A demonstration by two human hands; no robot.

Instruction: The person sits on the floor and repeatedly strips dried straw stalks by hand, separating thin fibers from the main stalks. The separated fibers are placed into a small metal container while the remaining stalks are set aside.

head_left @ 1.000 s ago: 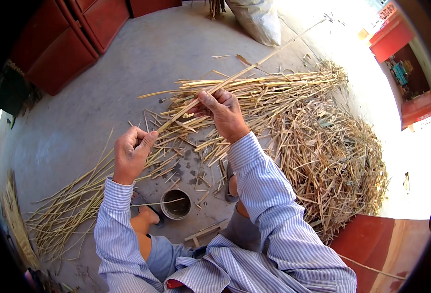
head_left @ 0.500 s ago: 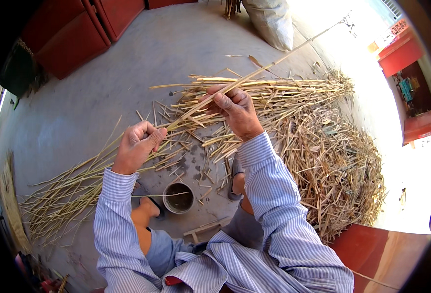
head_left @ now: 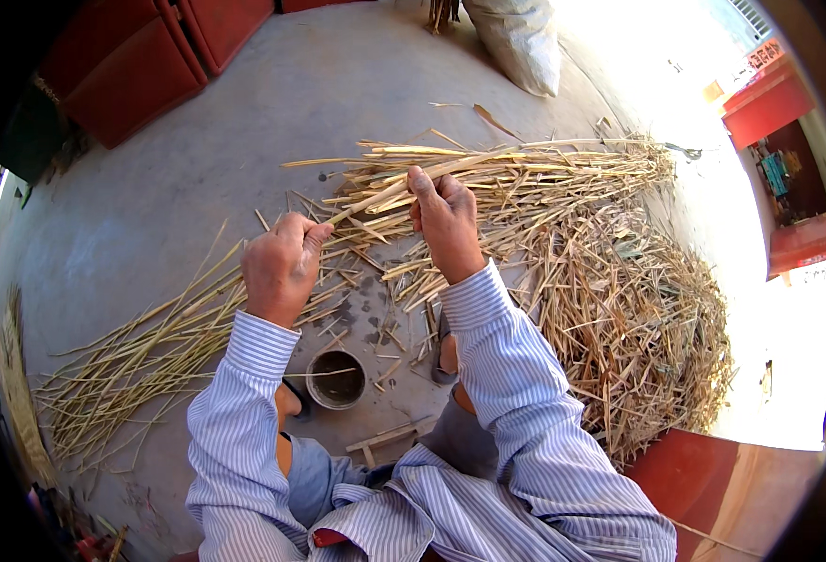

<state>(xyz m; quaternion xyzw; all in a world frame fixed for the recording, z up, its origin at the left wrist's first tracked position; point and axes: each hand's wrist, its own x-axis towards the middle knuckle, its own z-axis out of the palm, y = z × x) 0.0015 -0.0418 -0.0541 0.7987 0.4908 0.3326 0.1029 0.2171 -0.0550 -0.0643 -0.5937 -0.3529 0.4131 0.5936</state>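
Note:
A long pale dry stalk [head_left: 366, 203] is stretched between my hands, above the floor. My left hand [head_left: 282, 267] is closed on its near end, thumb pressed along it. Further along, my right hand [head_left: 449, 225] pinches the same stalk, thumb uppermost. Beyond my right hand the stalk runs off to the right over a bundle of cut stalks [head_left: 525, 173], and its tip seems to reach past the bundle's far end. Thin peeled-looking stalks [head_left: 141, 361] lie spread on the floor to the left of my left hand.
Below my hands stands a small round pot [head_left: 337, 378] of dark liquid with a thin stalk across it. A big heap of dry leaves and husks [head_left: 638, 328] lies at right. Beyond are a white sack [head_left: 521, 47] and red seats [head_left: 132, 80]. A wooden piece [head_left: 390, 436] lies near my legs.
The stalk's far end has swung down from its upward slant onto the level of the bundle. My left hand has turned and moved slightly right; my right hand has shifted slightly.

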